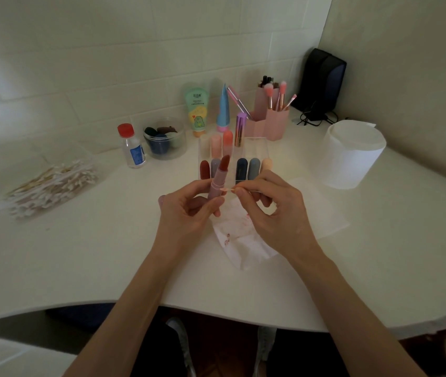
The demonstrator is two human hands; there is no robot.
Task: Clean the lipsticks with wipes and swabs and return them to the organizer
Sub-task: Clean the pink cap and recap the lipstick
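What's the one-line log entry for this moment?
step: cleaning | left hand: holds uncapped lipstick, near upright | right hand: pinches swab, tip at lipstick's collar | wipe: stained, flat under hands | organizer: behind lipstick

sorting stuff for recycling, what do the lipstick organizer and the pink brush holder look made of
Organizer: clear rigid plastic, probably acrylic, glossy; the lipsticks show through its walls. Pink brush holder: opaque plastic by the look, smooth and matte, with crisp angular faces.

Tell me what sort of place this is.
Likely a home vanity or dressing table in a tiled corner: a clear lipstick organizer, a pink brush holder with makeup brushes, and a cream tube stand on the white table.
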